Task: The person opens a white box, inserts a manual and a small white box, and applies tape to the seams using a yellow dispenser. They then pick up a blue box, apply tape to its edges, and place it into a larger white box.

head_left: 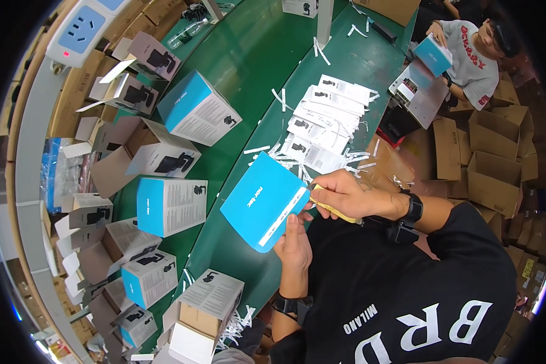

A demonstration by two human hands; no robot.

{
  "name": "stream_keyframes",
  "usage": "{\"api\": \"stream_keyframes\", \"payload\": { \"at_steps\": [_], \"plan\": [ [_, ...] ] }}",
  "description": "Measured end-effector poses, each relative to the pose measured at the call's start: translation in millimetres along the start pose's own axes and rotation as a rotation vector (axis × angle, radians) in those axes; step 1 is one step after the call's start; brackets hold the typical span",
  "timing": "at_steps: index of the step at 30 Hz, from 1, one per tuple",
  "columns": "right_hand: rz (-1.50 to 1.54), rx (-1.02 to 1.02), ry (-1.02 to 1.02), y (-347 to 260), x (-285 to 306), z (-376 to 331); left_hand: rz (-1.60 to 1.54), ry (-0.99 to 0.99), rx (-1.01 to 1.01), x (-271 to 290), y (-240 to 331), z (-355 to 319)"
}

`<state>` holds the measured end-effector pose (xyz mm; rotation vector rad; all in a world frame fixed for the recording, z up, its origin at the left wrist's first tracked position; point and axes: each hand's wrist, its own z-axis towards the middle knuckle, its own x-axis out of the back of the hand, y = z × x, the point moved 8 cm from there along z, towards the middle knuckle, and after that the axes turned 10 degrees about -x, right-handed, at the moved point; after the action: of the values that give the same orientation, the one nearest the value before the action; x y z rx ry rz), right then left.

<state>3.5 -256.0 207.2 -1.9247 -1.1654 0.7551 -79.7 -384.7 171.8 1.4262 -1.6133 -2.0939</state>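
Note:
A bright blue panel of a carton (249, 197) faces up in front of me, tilted, with a white strip (283, 217) along its near edge. My left hand (293, 242) grips that edge from below, thumb on top beside the strip. My right hand (343, 195) is closed around a long yellow thing (337, 209) at the carton's right corner; its kind is mostly hidden by the fingers. Beyond the carton, on the green table, lies a pile of white printed sheets (321, 130) with loose white strips around it.
Blue and white cartons (173, 206) stand along the table's left side, some with flaps up. One open carton (203, 309) is at the near left. A metal post (324, 21) rises at the back. Another person (470, 54) handles a blue box at right, near brown cartons (494, 176).

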Motion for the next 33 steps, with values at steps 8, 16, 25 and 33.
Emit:
{"api": "stream_keyframes", "payload": {
  "at_steps": [8,16,25,33],
  "plan": [
    [-0.364,0.382,0.097,-34.4,-4.8,-12.1,0.002,-0.025,-0.027,3.3,-1.3,0.1],
    [-0.935,0.536,0.306,-49.8,-11.8,-24.1,0.081,-0.017,-0.075,9.8,0.5,1.0],
    [-0.642,0.625,0.532,-54.0,0.3,-25.8,0.119,-0.005,-0.096,15.8,2.2,-0.6],
    [-0.656,0.479,0.454,-49.7,-9.0,-10.2,0.181,0.022,-0.103,25.6,-0.3,-6.7]
  ]
}}
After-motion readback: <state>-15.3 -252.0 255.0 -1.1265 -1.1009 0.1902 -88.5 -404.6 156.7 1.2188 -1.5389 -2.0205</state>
